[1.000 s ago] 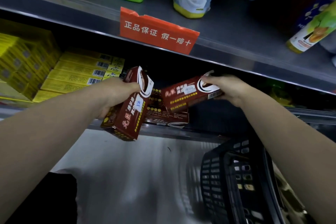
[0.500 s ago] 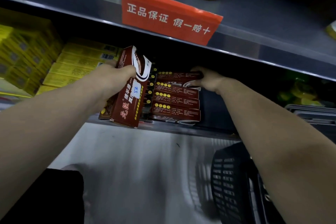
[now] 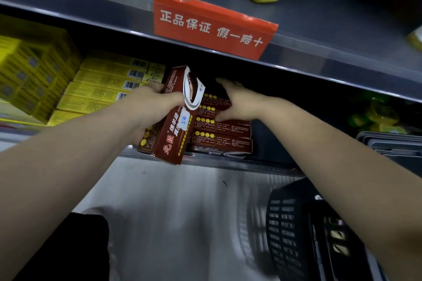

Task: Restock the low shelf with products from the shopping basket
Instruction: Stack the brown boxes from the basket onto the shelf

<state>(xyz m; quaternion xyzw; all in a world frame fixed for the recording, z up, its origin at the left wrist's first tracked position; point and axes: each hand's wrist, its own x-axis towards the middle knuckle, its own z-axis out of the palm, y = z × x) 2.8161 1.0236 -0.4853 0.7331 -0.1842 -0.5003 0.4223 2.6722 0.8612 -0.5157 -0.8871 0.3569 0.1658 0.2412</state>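
Observation:
My left hand (image 3: 150,107) grips a bundle of dark red boxes (image 3: 173,125), held upright and tilted in front of the low shelf (image 3: 262,165). Right of them, a stack of the same red boxes (image 3: 226,134) lies flat on that shelf. On top of this stack rests my right hand (image 3: 235,100), fingers spread over the uppermost box, with no box lifted. The black shopping basket (image 3: 294,230) stands on the floor at lower right, its contents mostly hidden by my right forearm.
Yellow boxes (image 3: 100,89) fill the low shelf at left. The upper shelf edge carries a red sign (image 3: 210,25), with green and yellow containers above. Green-yellow packs (image 3: 376,114) and grey trays (image 3: 392,143) sit at right. Grey floor lies below.
A second ago my right hand held one red box in the air; it went onto the stack, and the hand now rests on top of it. The left hand's bundle has stayed put.

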